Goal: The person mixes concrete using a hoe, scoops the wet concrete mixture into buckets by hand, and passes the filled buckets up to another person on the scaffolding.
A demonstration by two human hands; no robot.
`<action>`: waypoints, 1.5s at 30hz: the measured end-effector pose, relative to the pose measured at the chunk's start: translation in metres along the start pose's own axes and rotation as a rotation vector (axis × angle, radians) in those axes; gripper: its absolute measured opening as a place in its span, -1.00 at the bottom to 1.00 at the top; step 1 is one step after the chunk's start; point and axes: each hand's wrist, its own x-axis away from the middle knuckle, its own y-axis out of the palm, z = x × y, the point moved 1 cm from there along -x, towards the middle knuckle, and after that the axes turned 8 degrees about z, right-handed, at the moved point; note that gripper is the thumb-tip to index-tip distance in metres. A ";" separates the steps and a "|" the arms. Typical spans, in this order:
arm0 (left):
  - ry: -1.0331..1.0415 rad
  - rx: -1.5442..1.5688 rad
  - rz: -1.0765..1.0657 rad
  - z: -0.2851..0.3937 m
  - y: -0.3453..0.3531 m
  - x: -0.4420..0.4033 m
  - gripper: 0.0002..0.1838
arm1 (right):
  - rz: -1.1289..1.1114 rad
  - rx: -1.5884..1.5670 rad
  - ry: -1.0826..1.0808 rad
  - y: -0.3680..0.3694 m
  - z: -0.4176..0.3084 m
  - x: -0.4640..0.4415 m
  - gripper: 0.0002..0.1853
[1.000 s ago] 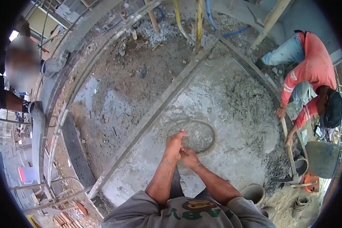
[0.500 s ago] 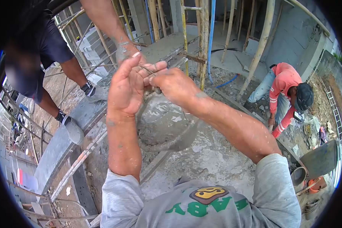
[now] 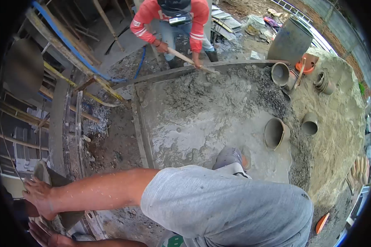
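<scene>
At the far left, my right hand [image 3: 40, 196] is stretched out with its fingers apart, beside a cement-smeared bucket [image 3: 66, 185]. The hand covers part of the bucket, and I cannot tell whether it touches it. Below it, at the lower left edge, my left hand [image 3: 49, 236] is open with its fingers spread, apart from the right one. A dark shape lies between the hands at the image edge, too dim to make out.
Wet grey mortar [image 3: 181, 136] covers the ground inside a low border. A person in a red top [image 3: 198, 20] works it with a long-handled tool [image 3: 181, 57]. Buckets [image 3: 275, 133] stand and lie at the right, near a drum [image 3: 290, 41]. Bamboo poles [image 3: 86, 74] rise at left.
The view has swung right, bringing the mortar and buckets to the middle. My right hand has let go of the wire handle, and my hands are farther apart.
</scene>
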 end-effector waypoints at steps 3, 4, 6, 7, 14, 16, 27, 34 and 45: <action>-0.287 0.331 0.298 -0.018 0.081 0.098 -0.67 | -0.203 -0.123 0.332 -0.091 0.066 0.128 -0.57; -0.695 0.065 0.334 -0.063 0.083 0.136 -0.45 | -0.161 -0.011 0.470 -0.132 0.095 0.193 -0.59; -1.038 -0.248 -0.083 -0.122 0.127 0.246 -0.49 | -0.054 0.276 1.011 -0.228 0.153 0.354 -0.59; -1.298 -0.299 -0.286 -0.123 0.159 0.298 -0.51 | 0.080 0.495 1.385 -0.275 0.178 0.454 -0.64; -1.205 -0.179 -1.701 -0.053 0.315 0.613 -0.68 | 0.438 1.025 2.356 -0.589 -0.057 0.816 -0.58; -1.297 -0.183 -1.835 -0.043 0.363 0.699 -0.62 | 0.459 1.102 2.399 -0.643 -0.075 0.877 -0.57; -2.213 -0.554 -1.824 0.103 0.377 1.190 -0.23 | -0.435 0.980 2.398 -0.872 0.083 1.117 -0.47; -1.814 -0.560 -1.355 0.097 0.382 1.167 -0.30 | -0.287 1.243 2.170 -0.835 0.022 1.074 -0.62; -2.205 -0.211 -0.850 -0.068 0.461 0.978 -0.40 | 0.858 1.015 1.368 -0.717 0.114 0.918 -0.43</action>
